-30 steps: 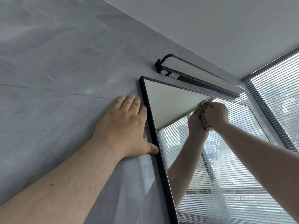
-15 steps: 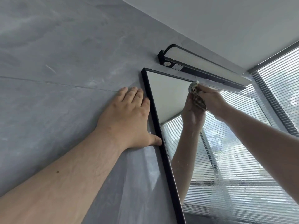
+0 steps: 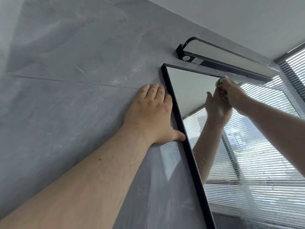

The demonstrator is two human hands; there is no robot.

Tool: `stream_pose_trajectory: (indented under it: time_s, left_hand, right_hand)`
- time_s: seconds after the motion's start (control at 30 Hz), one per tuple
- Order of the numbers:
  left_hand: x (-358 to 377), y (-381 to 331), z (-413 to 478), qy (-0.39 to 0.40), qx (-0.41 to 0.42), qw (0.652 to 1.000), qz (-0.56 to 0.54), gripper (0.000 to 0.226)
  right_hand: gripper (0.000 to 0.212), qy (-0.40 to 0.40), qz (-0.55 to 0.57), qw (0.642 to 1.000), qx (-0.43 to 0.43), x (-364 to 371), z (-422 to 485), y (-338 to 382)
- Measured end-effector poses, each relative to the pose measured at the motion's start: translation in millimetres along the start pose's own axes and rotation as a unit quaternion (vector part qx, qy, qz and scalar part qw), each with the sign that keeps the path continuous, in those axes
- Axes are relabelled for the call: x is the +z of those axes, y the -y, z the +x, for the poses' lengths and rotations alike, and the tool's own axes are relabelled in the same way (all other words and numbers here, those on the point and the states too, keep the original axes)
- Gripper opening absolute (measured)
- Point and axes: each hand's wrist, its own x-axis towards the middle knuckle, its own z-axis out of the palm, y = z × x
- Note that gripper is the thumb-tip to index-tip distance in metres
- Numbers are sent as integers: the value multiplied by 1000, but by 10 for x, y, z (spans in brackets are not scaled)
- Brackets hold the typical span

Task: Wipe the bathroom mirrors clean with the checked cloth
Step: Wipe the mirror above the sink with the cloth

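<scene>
The checked cloth (image 3: 222, 87) is bunched in the right hand (image 3: 234, 93) grip at the mirror (image 3: 189, 90)'s 12 o'clock edge; firm overlapping strokes are probably needed so streaks aren't left.

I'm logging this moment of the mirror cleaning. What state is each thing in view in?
Left hand: flat on the grey wall, thumb at the frame.
Right hand: gripping the cloth.
Checked cloth: bunched, pressed against the glass.
Mirror: smeared and speckled lower down.
Light bar: unlit.
</scene>
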Motion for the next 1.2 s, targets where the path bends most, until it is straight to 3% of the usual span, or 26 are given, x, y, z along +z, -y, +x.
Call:
stream_pose_trajectory:
  time_s: [0.17,0.27,0.5,0.7,0.97,1.2]
  left_hand:
    - [32,13,12,-11,1,1000,3,128]
    - [30,19,11,-9,2,1000,8,128]
    - [25,10,-3,-11,3,1000,8,128]
    - [27,17,-11,-14,6,1000,12,128]
    - [5,19,-8,4,6,1000,8,131]
    - [-28,-2,-16,13,1,1000,10,129]
  right_hand:
    - [36,11,69,998,-9,18,-110,115]
    - [53,33,89,995,-13,95,-163,167]
    - [48,125,76,980,-132,556,-597,824]
    - [36,62,-24,984,-163,545,-876,998]
    - [26,23,52,989,-139,448,-1841,526]
    - [29,9,27,989,-146,409,-2401,159]
